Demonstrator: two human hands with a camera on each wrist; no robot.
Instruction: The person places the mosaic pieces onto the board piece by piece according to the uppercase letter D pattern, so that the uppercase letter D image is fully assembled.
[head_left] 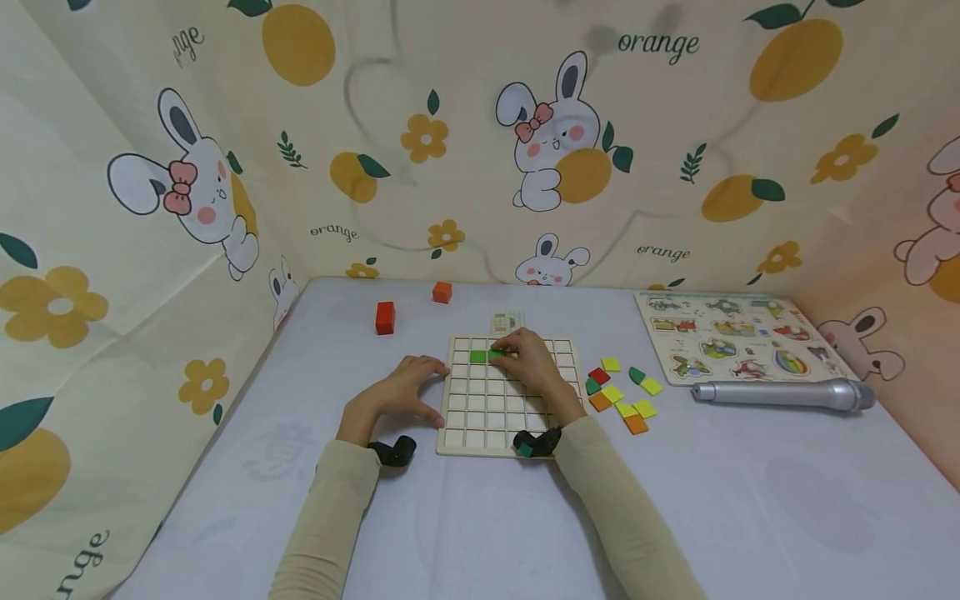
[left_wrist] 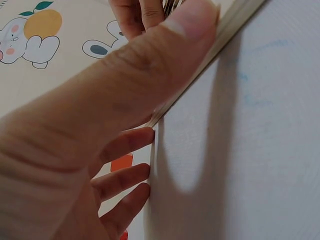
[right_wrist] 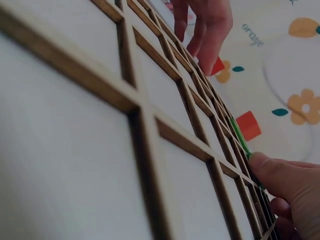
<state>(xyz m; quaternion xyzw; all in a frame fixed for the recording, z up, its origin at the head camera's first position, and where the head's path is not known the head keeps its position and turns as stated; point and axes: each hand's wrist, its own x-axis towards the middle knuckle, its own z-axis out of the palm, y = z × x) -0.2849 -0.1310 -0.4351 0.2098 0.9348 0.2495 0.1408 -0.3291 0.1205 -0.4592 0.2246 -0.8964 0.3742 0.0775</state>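
Note:
A wooden grid board [head_left: 476, 412] lies on the table with mostly white cells. One green square tile [head_left: 478, 357] sits in a cell of its second row from the top. Just right of that tile, my right hand [head_left: 531, 364] pinches another green tile [head_left: 495, 355] between thumb and fingertips, close over the cells. My left hand [head_left: 393, 390] rests at the board's left edge, thumb low and fingers spread higher up. In the left wrist view the thumb [left_wrist: 145, 55] and fingertips touch the board's side.
Loose yellow, orange, red and green tiles [head_left: 624, 393] lie right of the board. A small printed card [head_left: 507, 322] is behind it. Two red-orange blocks [head_left: 385, 318] stand at the back left. Farther right are a picture puzzle board [head_left: 678, 350] and a silver microphone [head_left: 780, 395].

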